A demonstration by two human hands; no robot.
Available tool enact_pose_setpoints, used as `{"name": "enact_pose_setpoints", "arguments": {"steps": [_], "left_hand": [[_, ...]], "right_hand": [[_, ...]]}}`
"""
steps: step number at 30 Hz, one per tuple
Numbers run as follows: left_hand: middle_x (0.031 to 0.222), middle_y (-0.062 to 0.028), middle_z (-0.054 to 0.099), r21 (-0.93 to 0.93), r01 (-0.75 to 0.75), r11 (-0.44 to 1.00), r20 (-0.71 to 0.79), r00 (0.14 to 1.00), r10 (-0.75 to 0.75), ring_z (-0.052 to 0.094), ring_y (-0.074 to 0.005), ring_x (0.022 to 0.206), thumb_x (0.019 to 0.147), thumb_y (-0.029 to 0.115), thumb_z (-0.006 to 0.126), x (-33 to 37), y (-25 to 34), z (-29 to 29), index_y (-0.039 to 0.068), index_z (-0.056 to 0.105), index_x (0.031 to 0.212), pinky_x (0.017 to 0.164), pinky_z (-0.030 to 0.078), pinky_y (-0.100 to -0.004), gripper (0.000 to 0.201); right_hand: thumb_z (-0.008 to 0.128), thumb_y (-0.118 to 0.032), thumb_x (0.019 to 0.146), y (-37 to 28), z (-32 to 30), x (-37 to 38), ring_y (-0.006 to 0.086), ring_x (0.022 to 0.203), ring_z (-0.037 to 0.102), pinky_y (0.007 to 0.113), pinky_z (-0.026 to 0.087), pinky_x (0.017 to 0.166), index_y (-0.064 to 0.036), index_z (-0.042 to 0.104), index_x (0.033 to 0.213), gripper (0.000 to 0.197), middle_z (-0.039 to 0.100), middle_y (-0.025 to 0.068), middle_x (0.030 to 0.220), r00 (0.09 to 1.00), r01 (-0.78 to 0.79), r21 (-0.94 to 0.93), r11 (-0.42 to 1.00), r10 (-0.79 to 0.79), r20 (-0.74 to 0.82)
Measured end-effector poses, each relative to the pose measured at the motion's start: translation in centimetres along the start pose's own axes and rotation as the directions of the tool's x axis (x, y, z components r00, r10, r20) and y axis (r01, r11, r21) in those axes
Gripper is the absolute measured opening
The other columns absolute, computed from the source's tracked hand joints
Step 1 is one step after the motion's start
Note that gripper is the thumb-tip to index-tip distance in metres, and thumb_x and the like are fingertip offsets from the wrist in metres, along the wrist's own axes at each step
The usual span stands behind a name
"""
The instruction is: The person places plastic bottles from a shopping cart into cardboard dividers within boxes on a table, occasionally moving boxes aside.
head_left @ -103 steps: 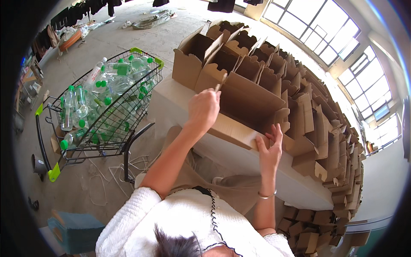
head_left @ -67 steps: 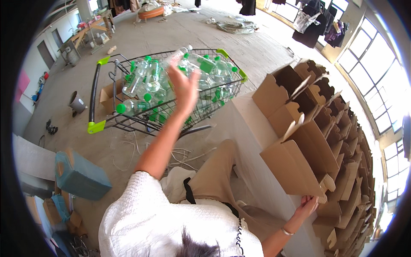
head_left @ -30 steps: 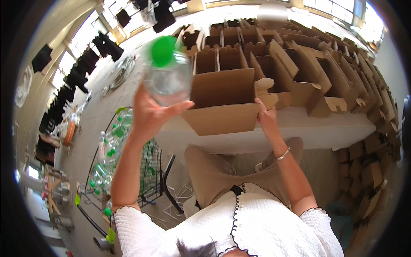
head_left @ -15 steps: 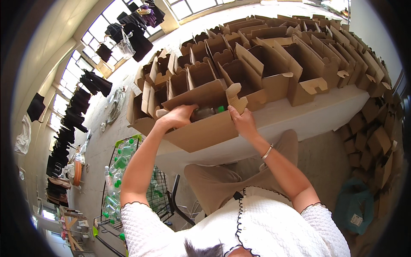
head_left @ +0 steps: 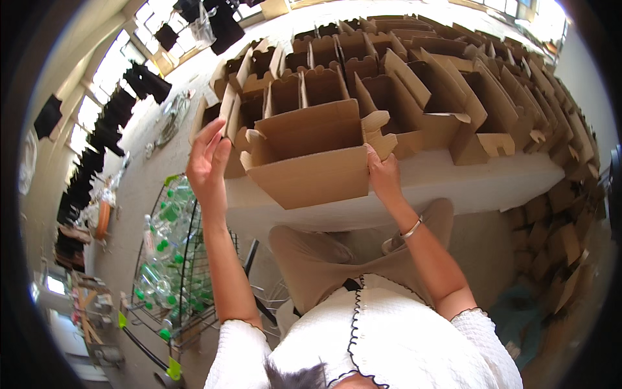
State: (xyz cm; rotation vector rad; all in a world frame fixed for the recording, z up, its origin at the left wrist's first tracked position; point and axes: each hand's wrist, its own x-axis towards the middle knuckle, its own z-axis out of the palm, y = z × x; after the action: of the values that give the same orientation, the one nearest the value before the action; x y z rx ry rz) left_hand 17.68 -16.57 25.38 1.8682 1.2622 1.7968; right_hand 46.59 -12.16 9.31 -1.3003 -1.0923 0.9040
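Right hand (head_left: 385, 174) pinches box (head_left: 310, 176) on its left; left hand (head_left: 208, 162) loosely open, empty. Box likely light, bendy: grip corners.

Carton (head_left: 308, 180) in the grip of the right hand (head_left: 385, 174): matt brown cardboard, smooth face. Bangle (head_left: 412, 227) just below the grip: shiny, metallic in look. Blouse (head_left: 402, 330), further below: matt white cloth, textured. Bottles (head_left: 154, 279), left of the grip: clear plastic, glossy.
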Motion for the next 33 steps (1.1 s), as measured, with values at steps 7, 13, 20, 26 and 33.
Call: {"name": "enact_pose_setpoints", "arguments": {"steps": [7,13,20,26,33], "left_hand": [[0.165,-0.0141,0.027,0.188,0.180,0.966,-0.098,0.982,-0.164,0.034,-0.0276,0.149,0.078,0.030,0.089,-9.8,-4.2,2.5,0.016,0.050,0.150,0.119,0.034,-0.0482,0.083],[0.141,-0.0078,0.058,-0.153,0.267,0.951,0.023,0.963,-0.267,0.054,-0.0199,0.130,0.080,0.014,0.086,-9.1,-4.1,3.7,0.010,0.055,0.139,0.111,0.041,-0.0357,0.067],[0.122,-0.0066,0.070,-0.198,0.385,0.901,0.058,0.923,-0.381,0.057,-0.0128,0.101,0.101,0.025,0.067,-9.9,-6.1,2.5,0.002,0.062,0.120,0.095,0.045,-0.0309,0.030],[0.124,-0.0071,0.070,-0.252,0.404,0.879,0.087,0.914,-0.395,0.056,-0.0107,0.099,0.106,0.030,0.061,-10.4,-6.6,2.0,-0.001,0.065,0.113,0.095,0.044,-0.0294,0.032],[0.121,-0.0037,0.071,-0.316,0.415,0.853,0.065,0.907,-0.417,0.057,-0.0094,0.098,0.104,0.027,0.062,-10.5,-6.9,2.2,-0.001,0.066,0.117,0.093,0.045,-0.0273,0.030]], "right_hand": [[0.058,-0.028,0.104,0.9,0.2,0.3,0.0105,0.060,0.052,0.031,0.043,0.057,0.0012,0.066,0.093,0.032,0.059,-0.0010,0.069,0.996,0.059,0.133,0.989,-0.067,0.058],[0.064,-0.023,0.101,1.1,-0.4,-0.1,0.0072,0.069,0.052,0.027,0.043,0.059,-0.0015,0.066,0.110,0.023,0.061,0.0032,0.084,0.999,0.031,0.095,0.995,-0.027,-0.038],[0.067,-0.017,0.099,-0.9,1.4,-1.4,0.0092,0.089,0.055,0.027,0.046,0.075,-0.0074,0.061,0.136,0.038,0.062,0.0038,0.120,0.910,0.397,0.011,0.918,-0.392,-0.133],[0.052,-0.019,0.107,-0.8,0.4,-1.6,0.0159,0.113,0.059,0.030,0.044,0.101,-0.0012,0.061,0.136,0.035,0.066,0.0081,0.128,0.836,0.549,-0.026,0.836,-0.549,-0.005],[0.047,-0.046,0.107,-2.6,-1.1,-1.7,0.0334,0.138,0.046,0.047,0.039,0.112,0.0014,0.075,0.109,0.055,0.070,0.0092,0.130,0.648,0.752,-0.175,0.636,-0.666,0.369]]}}
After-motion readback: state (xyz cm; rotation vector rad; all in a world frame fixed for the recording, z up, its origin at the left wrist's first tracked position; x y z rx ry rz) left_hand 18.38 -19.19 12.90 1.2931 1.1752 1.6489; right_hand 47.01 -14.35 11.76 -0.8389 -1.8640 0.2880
